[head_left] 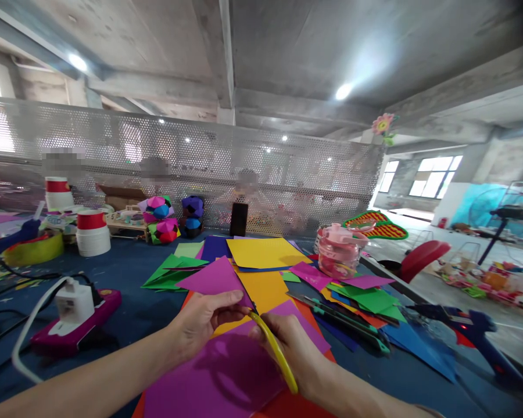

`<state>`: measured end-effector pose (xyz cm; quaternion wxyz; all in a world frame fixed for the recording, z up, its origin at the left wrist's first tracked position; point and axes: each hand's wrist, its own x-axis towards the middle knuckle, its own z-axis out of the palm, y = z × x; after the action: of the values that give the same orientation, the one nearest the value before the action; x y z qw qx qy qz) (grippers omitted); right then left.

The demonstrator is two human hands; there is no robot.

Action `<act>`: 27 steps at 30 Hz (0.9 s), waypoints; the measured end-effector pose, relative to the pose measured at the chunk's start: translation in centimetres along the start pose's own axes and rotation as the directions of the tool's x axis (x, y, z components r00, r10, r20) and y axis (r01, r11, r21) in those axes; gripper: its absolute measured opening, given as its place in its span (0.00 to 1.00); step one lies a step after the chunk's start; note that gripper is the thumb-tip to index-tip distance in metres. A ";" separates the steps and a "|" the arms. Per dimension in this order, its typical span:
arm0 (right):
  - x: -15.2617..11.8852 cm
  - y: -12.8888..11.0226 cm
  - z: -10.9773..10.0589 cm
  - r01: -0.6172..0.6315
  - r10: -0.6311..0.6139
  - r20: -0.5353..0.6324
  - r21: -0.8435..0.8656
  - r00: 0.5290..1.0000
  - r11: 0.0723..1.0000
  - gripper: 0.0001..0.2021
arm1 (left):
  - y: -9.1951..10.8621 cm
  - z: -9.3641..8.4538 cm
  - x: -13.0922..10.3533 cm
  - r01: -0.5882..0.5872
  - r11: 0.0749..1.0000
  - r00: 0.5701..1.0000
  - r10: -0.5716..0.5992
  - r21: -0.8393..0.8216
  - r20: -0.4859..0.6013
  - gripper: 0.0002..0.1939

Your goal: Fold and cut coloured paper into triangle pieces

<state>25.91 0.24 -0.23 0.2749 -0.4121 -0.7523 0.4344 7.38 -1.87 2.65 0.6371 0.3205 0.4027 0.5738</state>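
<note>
My left hand (pixel 211 319) is closed on a piece of purple paper (pixel 215 278), thumb on top, left of centre. Just to its right, my right hand (pixel 287 342) grips yellow-handled scissors (pixel 276 354), whose tips point toward the paper's edge near my left fingertips. Below both hands lies a larger purple sheet (pixel 218 371) on orange-red paper. Beyond them are yellow sheets (pixel 268 253) and, to the left, folded green paper (pixel 169 273). Most of the scissor blades are hidden.
A purple power strip (pixel 76 328) with cables lies left, near paper cups (pixel 92 233). Folded paper balls (pixel 160 217) and a black phone (pixel 239 219) stand behind. At right are a cutter (pixel 344 319), pink jar (pixel 337 252), coloured scraps and a blue glue gun (pixel 475 328).
</note>
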 end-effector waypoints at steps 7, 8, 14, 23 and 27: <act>0.0 0.2 0.2 -0.009 0.010 -0.005 0.071 1.000 0.997 0.15 | -0.3 -0.5 0.2 -0.022 1.000 0.999 0.021 0.007 0.040 0.06; 0.0 0.1 0.2 -0.015 0.016 -0.010 0.092 1.000 0.996 0.14 | -0.4 -0.5 0.2 -0.033 0.999 0.998 0.033 0.009 0.053 0.08; 0.0 -0.8 -0.5 -0.077 0.082 -0.020 0.182 0.996 0.980 0.19 | 0.3 -0.7 0.6 -0.126 0.992 0.982 0.124 0.004 0.144 0.17; 0.0 -0.4 -1.0 -0.110 0.106 0.032 0.173 0.994 0.979 0.17 | 7.7 -5.8 4.1 -0.227 0.951 0.954 0.173 0.210 0.246 0.19; 0.2 0.6 -0.8 -0.058 0.054 0.041 0.124 0.998 0.991 0.17 | 7.6 -6.0 4.1 -0.205 0.908 0.948 0.091 0.365 0.306 0.17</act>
<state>26.68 0.97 -0.40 0.2737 -0.4069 -0.7168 0.4957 -1.49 2.86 5.87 0.5650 0.5499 0.3884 0.4770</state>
